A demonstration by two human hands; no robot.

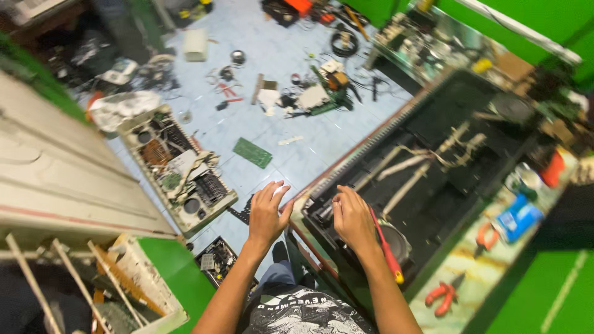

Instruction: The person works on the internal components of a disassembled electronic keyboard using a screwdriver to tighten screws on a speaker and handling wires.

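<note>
A long black opened keyboard case (433, 154) lies slanted before me, with white ribbon cables and a round speaker inside. My right hand (352, 218) rests on its near end, fingers curled around a red-handled screwdriver with a yellow tip (387, 247) that runs back along my wrist. My left hand (267, 213) hovers just left of the case's near corner, fingers spread and holding nothing.
An open cream chassis with circuit boards (179, 167) stands on the blue tile floor at left. A green circuit board (252, 152) and scattered tools and parts lie beyond. Red pliers (442, 297), a blue box (518, 218) sit on the right bench.
</note>
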